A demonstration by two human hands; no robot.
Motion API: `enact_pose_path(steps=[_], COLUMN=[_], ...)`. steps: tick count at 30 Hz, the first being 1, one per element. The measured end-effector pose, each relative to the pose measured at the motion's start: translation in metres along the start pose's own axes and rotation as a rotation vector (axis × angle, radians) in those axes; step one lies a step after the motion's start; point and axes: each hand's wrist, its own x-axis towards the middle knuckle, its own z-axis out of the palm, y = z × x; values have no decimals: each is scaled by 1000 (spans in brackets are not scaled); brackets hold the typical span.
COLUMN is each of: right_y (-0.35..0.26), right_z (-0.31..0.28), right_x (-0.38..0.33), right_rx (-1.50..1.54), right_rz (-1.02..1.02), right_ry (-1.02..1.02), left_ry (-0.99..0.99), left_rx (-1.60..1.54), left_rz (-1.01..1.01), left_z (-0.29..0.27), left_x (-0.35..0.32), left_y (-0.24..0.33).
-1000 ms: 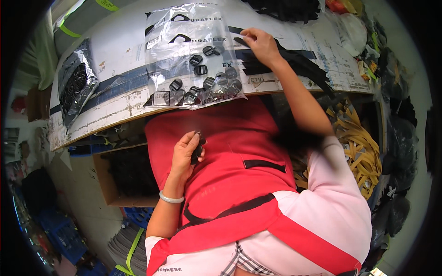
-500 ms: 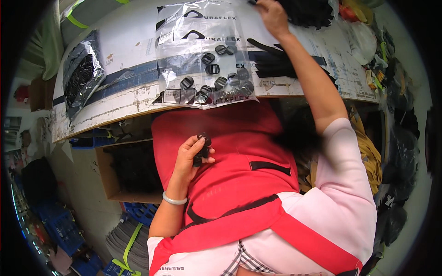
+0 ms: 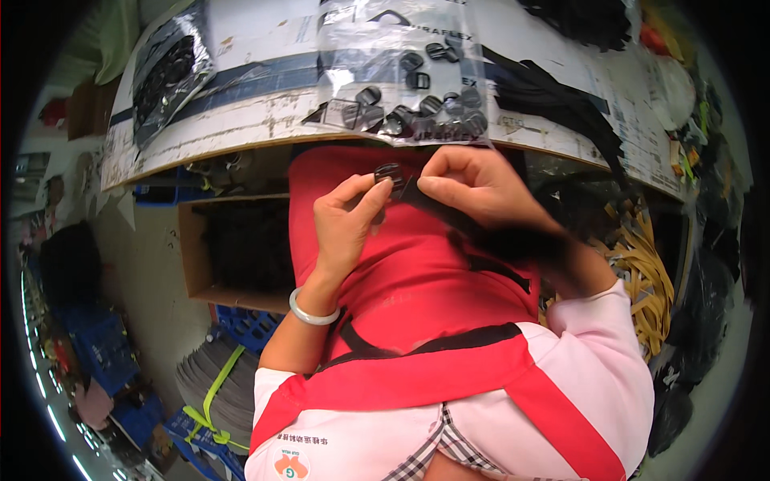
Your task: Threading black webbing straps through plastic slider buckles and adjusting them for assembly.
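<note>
In front of the red apron, my left hand pinches a black plastic strap buckle between thumb and forefinger. Whether more buckles sit in its palm is hidden. Just right of it, my right hand is closed on the end of a black webbing strap, which trails back under that hand. The strap tip is close to the buckle; I cannot tell whether they touch. Beyond both hands, a clear plastic bag with several black buckles lies at the table's near edge.
More black straps lie on the worn white table, one hanging over its edge. A dark bag rests at the left, a black heap far right. Under the table stands an open wooden box; tan strips hang at the right.
My right hand has come down from the far side of the table with a strap. My left hand has risen toward it with the buckle. The view has shifted a little.
</note>
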Motion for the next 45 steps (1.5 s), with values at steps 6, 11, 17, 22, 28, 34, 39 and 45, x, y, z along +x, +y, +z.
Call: enact_pose_path(steps=[6, 11, 17, 22, 28, 34, 39, 45], right_y=[32, 40, 50, 54, 60, 43, 68, 47], right_z=[21, 26, 35, 33, 29, 45, 41, 52], right_x=[4, 6, 13, 16, 16, 6, 17, -1], right_rx=[293, 475, 624, 584, 322, -233, -116, -255], right_rz=[274, 290, 224, 247, 89, -523, -455, -551], right_ry=[63, 131, 139, 98, 17, 184, 209, 247], left_ry=[24, 49, 46, 0, -36, -45, -209, 9], left_rx=[179, 479, 601, 597, -373, -369, -515, -295], left_rz=[192, 515, 594, 697, -275, -250, -250, -153], left_z=[-4, -3, -9, -21, -27, -20, -26, -17], left_x=[-7, -7, -5, -1, -4, -12, -8, -15], left_y=[-14, -15, -14, -27, -36, -24, -31, -30])
